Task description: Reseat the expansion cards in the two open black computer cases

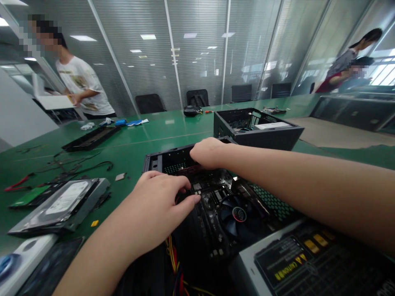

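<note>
An opened black computer case [153, 163] lies in front of me with its inside facing up. In it I see a dark motherboard [205, 201], a black cooling fan [236, 218] with a round hub label, and a silver power supply [251, 263] with a caution label. My left hand [163, 201] is over the case's left side, thumb and index finger apart above the board; its other fingers are mostly hidden. My right hand [210, 153] reaches to the far end of the case, bent down beside a dark reddish card edge [193, 168]. Its fingers are out of sight.
Left on the green table [129, 150] lie a hard drive [68, 199], loose cables [83, 168], a yellow piece [94, 223] and a black panel [91, 137]. Another opened case [262, 137] stands beyond. One person [83, 82] is at left; others [342, 72] are at far right.
</note>
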A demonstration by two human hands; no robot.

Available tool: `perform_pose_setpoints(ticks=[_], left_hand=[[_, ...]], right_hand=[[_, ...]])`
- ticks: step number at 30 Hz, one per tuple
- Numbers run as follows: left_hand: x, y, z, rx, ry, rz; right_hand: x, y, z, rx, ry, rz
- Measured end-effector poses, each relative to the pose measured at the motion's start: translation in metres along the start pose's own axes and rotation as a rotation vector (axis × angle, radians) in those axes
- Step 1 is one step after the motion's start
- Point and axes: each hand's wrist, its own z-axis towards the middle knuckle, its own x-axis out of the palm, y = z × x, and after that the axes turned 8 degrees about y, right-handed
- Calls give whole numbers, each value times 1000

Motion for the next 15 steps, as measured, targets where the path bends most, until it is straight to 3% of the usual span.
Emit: perform_pose_setpoints(ticks=[15], left_hand=[[-1, 1, 0, 9, -7, -5]], right_hand=[[1, 5, 7, 32, 12, 42]])
